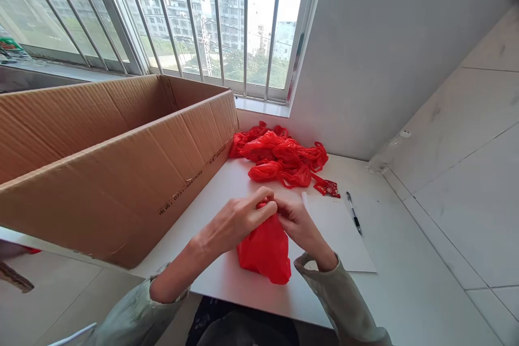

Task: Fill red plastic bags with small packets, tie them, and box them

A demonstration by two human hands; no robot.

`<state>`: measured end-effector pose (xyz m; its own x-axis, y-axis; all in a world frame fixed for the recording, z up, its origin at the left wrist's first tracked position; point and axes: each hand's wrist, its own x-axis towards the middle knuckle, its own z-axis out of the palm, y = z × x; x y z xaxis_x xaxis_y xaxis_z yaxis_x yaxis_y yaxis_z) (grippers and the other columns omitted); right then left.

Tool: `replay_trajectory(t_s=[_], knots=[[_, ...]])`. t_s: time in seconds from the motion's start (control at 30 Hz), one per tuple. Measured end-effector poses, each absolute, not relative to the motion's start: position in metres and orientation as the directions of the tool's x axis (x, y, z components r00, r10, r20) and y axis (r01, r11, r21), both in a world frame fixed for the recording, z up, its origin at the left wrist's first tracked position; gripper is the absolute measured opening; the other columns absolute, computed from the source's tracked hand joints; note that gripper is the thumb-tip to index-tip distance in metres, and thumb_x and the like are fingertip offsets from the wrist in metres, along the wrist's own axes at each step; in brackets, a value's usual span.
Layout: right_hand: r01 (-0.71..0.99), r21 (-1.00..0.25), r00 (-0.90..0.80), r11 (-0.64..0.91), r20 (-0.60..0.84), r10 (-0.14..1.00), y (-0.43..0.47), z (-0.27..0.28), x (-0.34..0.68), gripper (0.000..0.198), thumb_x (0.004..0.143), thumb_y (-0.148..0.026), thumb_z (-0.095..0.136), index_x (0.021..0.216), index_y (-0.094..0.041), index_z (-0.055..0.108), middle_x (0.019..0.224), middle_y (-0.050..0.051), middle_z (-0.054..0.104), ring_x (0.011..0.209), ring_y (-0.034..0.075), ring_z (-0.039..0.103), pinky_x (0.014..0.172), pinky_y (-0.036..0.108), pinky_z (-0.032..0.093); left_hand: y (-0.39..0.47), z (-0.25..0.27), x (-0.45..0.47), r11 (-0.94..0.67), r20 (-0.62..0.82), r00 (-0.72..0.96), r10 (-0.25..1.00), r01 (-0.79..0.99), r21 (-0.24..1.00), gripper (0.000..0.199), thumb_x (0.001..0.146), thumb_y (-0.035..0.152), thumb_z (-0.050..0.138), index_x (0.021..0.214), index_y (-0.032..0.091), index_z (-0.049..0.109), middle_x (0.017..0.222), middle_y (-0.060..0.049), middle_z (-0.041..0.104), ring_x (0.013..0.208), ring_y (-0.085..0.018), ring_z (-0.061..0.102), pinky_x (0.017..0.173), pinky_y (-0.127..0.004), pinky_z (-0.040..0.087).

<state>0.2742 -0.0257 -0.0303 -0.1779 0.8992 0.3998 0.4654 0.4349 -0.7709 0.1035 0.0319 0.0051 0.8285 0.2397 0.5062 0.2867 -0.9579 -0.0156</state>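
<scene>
A filled red plastic bag (265,251) stands on the white table right in front of me. At its gathered top, my left hand (247,215) pinches the plastic from the left side. My right hand (298,221) grips the same gathered top from the right, its fingertips meeting those of the left. The bag's contents are hidden, and the fingers cover most of its neck. Just beyond my hands lies a heap of crumpled red plastic bags (279,148).
A large open cardboard box (178,178) fills the left of the table (405,259). White paper (332,238) and a pen (354,213) lie to the right, near a small red packet (327,188). A clear bottle (387,154) is by the tiled wall. Behind is a barred window.
</scene>
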Motion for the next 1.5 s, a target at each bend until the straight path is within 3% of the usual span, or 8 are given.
replay_trajectory(t_s=[0.17,0.33,0.53,0.7,0.93,1.13,1.27,1.5], knots=[[0.913,-0.124,-0.276,0.388,0.512,0.813,-0.041,-0.012,0.283,0.032,0.096,-0.009,0.036,0.106,-0.02,0.065,0.077,0.003,0.063,0.065,0.012,0.054,0.054,0.024,0.032,0.043,0.007,0.091,-0.968,0.463,0.867,0.184,0.242,-0.067,0.033,0.103,0.022,0.026,0.081,0.016,0.05,0.091,-0.008,0.054,0.066,-0.015,0.048,0.056,-0.027,0.041],[0.916,0.011,-0.339,0.4,0.552,0.762,-0.053,-0.018,0.303,0.033,0.096,-0.006,0.035,0.106,-0.02,0.064,0.082,0.004,0.069,0.069,0.013,0.058,0.059,0.026,0.036,0.05,0.004,0.058,-0.943,0.535,0.831,0.15,0.283,-0.176,0.034,0.102,0.032,0.032,0.077,0.018,0.05,0.079,-0.006,0.054,0.073,-0.02,0.049,0.083,-0.041,0.043],[0.952,-0.095,-0.205,0.29,0.507,0.837,-0.077,-0.079,0.344,0.033,0.096,-0.007,0.033,0.103,-0.018,0.063,0.088,0.007,0.069,0.07,0.015,0.061,0.062,0.027,0.043,0.048,-0.035,0.004,-0.895,0.467,0.769,0.436,0.425,0.136,0.029,0.099,0.019,0.036,0.072,0.02,0.047,0.069,0.001,0.052,0.061,-0.016,0.044,0.076,-0.034,0.04],[0.844,-0.502,-0.062,0.191,0.262,0.963,-0.08,-0.106,0.352,0.028,0.097,-0.018,0.035,0.096,-0.021,0.063,0.074,0.002,0.063,0.061,0.014,0.056,0.058,0.025,0.042,0.039,-0.055,-0.001,-0.642,0.122,0.732,0.67,0.489,0.591,0.043,0.101,0.032,0.029,0.063,0.019,0.043,0.067,0.002,0.048,0.06,-0.014,0.042,0.059,-0.027,0.035],[0.0,-0.983,0.01,0.183,0.183,0.983,-0.062,-0.076,0.303,0.026,0.088,-0.032,0.052,0.065,-0.02,0.053,0.104,0.007,0.064,0.093,0.019,0.058,0.08,0.029,0.045,0.03,-0.043,0.028,-0.261,0.143,0.722,0.676,0.052,0.964,0.058,0.098,0.052,0.035,0.056,0.016,0.051,0.105,-0.01,0.061,0.098,-0.024,0.054,0.086,-0.031,0.04],[-0.762,-0.646,0.004,0.029,0.041,0.999,-0.034,-0.079,0.252,0.029,0.077,-0.028,0.057,0.056,-0.02,0.039,0.051,-0.005,0.04,0.047,0.009,0.036,0.057,0.024,0.041,0.021,-0.068,0.074,0.224,0.102,0.647,0.756,-0.401,0.888,0.055,0.091,0.058,0.051,0.054,0.017,0.051,0.052,-0.001,0.052,0.057,-0.016,0.05,0.075,-0.035,0.048],[-0.818,-0.575,0.066,0.012,-0.073,0.995,-0.023,-0.09,0.261,0.033,0.073,-0.025,0.055,0.055,-0.02,0.028,0.047,-0.009,0.023,0.043,0.007,0.017,0.046,0.02,0.031,0.019,-0.077,0.078,0.27,0.052,0.492,0.869,-0.559,0.784,0.06,0.087,0.056,0.061,0.048,0.018,0.035,0.04,0.007,0.029,0.044,-0.01,0.031,0.074,-0.033,0.05],[-0.806,-0.592,0.122,-0.001,-0.168,0.978,-0.02,-0.11,0.267,0.037,0.07,-0.024,0.057,0.056,-0.021,0.023,0.047,-0.01,0.019,0.044,0.007,0.012,0.042,0.019,0.026,0.014,-0.085,0.074,0.298,-0.01,0.445,0.895,-0.584,0.755,0.062,0.087,0.053,0.063,0.046,0.018,0.033,0.043,0.007,0.023,0.044,-0.009,0.027,0.066,-0.029,0.049]])
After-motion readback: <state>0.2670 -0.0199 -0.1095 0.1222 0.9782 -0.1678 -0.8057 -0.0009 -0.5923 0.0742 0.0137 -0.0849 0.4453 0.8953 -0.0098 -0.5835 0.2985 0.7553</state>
